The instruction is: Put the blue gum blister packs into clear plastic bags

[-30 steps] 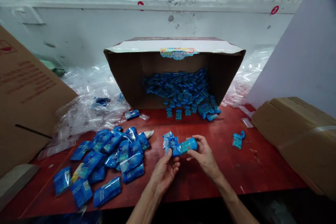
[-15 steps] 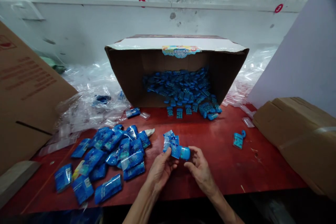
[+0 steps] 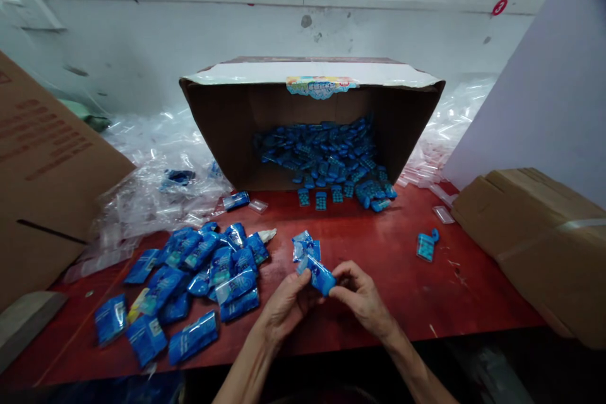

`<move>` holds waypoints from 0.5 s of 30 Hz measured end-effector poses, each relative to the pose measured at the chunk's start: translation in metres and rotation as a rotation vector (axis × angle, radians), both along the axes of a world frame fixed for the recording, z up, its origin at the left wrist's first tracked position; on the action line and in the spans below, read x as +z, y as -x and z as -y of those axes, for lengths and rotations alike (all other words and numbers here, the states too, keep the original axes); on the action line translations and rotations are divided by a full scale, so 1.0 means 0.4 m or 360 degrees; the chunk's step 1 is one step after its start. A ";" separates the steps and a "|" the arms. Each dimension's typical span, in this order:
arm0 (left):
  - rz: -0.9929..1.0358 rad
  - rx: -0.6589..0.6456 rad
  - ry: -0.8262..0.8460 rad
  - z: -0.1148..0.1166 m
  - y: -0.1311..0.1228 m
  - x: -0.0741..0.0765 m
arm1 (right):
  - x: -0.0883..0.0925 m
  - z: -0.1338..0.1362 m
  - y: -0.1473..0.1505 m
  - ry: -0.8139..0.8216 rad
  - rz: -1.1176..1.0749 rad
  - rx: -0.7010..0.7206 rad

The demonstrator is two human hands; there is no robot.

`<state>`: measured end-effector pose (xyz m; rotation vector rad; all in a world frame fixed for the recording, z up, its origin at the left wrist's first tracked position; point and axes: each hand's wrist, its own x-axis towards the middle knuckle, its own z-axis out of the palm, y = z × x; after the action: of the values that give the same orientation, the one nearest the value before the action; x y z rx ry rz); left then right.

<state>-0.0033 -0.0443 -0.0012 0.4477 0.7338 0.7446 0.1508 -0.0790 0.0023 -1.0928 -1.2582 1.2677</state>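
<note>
Between both hands is a small blue-capped plastic container inside a blue printed film sleeve [image 3: 318,273]. My left hand [image 3: 290,304] grips the sleeve, thumb on top and fingers underneath. At the other end, thumb and forefinger of my right hand [image 3: 362,297] pinch the container's blue cap [image 3: 328,285]. Just beyond them, a few flat blue film sleeves [image 3: 303,243] lie on the red table. Left of my hands is a pile of filled blue packets [image 3: 203,271], several overlapping.
An open cardboard box [image 3: 222,139] on its side holds many small blue-capped containers [image 3: 326,151], some spilling out. One container [image 3: 425,246] with its cap flipped open lies at right. Clear plastic pieces [image 3: 161,196] are heaped behind the pile. Cartons [image 3: 534,227] flank the red table [image 3: 454,303].
The container has gone deeper into the sleeve, so less of its blue cap shows. My right fingers have closed onto that end. The view has shifted slightly.
</note>
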 end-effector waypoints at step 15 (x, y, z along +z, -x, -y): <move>0.0181 -0.0112 -0.0090 0.028 -0.021 0.001 | 0.012 -0.006 -0.025 0.0237 -0.0304 0.0537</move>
<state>0.0050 -0.0556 -0.0008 0.4765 0.5888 0.7200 0.1608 -0.0766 0.0070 -0.8590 -1.2512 1.7012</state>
